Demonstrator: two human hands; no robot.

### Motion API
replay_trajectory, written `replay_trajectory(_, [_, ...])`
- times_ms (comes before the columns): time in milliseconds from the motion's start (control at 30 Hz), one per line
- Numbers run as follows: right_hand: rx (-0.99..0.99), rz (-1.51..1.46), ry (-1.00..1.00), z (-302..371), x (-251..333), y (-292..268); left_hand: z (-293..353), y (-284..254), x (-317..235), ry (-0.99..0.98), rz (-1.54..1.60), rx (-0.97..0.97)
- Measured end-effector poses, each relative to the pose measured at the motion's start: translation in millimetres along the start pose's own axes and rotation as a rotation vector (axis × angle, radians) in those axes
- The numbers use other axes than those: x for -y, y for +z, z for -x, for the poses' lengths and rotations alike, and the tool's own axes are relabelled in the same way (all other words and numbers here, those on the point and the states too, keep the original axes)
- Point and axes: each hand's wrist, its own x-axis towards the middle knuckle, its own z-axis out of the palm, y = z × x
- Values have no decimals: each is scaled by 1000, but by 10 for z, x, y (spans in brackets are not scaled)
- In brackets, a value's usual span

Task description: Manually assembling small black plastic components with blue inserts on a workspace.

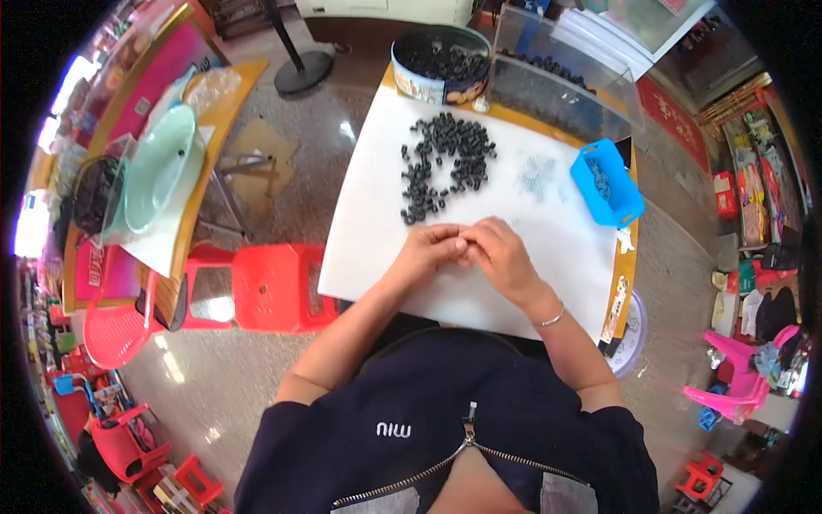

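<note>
**Tiny black parts, two pinching hands**

We've got both hands meeting in the middle of the white sheet-covered table. Our left hand and right hand are curled in tight, fingertips touching each other, pinched narrow around something too small to make out. We honestly can't tell what sits between the fingers, or whether it's one piece or two.

Just beyond the hands lies a loose heap of small black cylindrical pieces, plastic or rubber by the look. We'd guess they're very light and stiff, easy to roll away and fiddly to grab, so a fingertip pinch across the sides seems the way to take hold. Near that heap, to the right, there's a faint scatter of little grey metal bits, probably springy or pointy, hard to read at this size.

Further right sits a bright blue plastic basket with more grey bits inside. At the far edge of the table we see a round tin with a printed side full of the black pieces, and beside it a clear plastic box holding more.

A red plastic stool stands left of the table. The table's near edge is hidden behind our arms.
</note>
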Motion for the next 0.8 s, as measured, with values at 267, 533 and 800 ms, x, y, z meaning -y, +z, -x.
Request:
replay_trajectory(267, [42,-249,283,57,108,-126,-17,72,-127,-82,34,30])
replay_trajectory(533, [-184,-235,315,30,22,311,-39,71,15,-26,108,-13])
replay_trajectory(800, [-205,-370,335,32,76,359,-29,68,25,-65,144,-43])
